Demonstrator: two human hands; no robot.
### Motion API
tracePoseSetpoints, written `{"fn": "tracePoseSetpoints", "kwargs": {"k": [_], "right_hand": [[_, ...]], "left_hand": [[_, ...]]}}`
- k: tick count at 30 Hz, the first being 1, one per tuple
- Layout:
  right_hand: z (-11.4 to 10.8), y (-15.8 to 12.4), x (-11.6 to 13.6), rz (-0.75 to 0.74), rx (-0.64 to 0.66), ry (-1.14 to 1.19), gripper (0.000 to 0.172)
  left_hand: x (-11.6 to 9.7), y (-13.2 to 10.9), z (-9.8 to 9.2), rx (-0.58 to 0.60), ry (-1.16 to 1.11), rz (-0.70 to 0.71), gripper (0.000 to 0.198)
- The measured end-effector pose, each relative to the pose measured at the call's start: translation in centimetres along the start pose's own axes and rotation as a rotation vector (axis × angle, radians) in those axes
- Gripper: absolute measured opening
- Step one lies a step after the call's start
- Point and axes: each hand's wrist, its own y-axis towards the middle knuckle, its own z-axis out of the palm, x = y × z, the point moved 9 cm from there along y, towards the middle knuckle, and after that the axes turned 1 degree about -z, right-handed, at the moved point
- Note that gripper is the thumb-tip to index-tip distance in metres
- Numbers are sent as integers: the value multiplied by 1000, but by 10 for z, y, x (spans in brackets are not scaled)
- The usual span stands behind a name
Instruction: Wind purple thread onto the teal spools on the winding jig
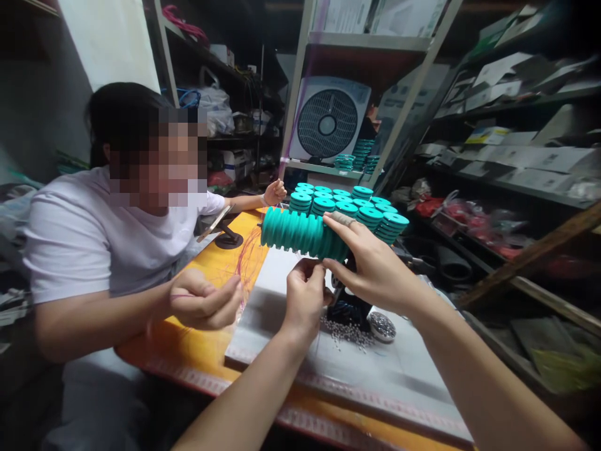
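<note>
A row of ribbed green spools (293,232) lies sideways on a dark stand (350,307) above a pale board (413,369). My right hand (370,263) wraps round its right end, fingers on top and thumb below. Just under the row, my left hand (304,294) is closed in a pinch by the lower edge; whatever lies between its fingertips is hidden. Small metallic beads (352,338) are scattered on the board at the stand's foot, beside a round dish (382,327) full of similar pieces.
Stacks of green discs (345,210) stand behind the row. At the left sits a co-worker (126,244) in a white shirt, one hand (213,300) pinched near reddish threads (244,263) over the yellow tabletop (188,351). A box fan (328,119) and loaded shelves (530,163) stand beyond.
</note>
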Motion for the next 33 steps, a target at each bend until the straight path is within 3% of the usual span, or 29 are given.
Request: {"fn": "tracePoseSetpoints", "kwargs": {"k": [11,16,19,23,26,30,33], "right_hand": [[13,22,-4,-25,149,-314,70],[14,24,-5,11,166,-315,73],[6,15,3,-29,75,-208,69],[-18,-14,31,-65,-162,15,38],[-15,-31,49,-4,-83,298,21],[-4,-39,59,109,67,607,16],[-3,-41,55,165,75,719,13]], "left_hand": [[1,3,4,66,-5,-12,19],[-3,-4,1,143,-57,-2,19],[-2,-15,-9,176,-5,-4,27],[-13,-39,-33,142,174,43,29],[-30,-62,-33,210,361,104,29],[-37,-85,-21,316,554,54,39],[-34,-94,-15,351,535,1,39]]}}
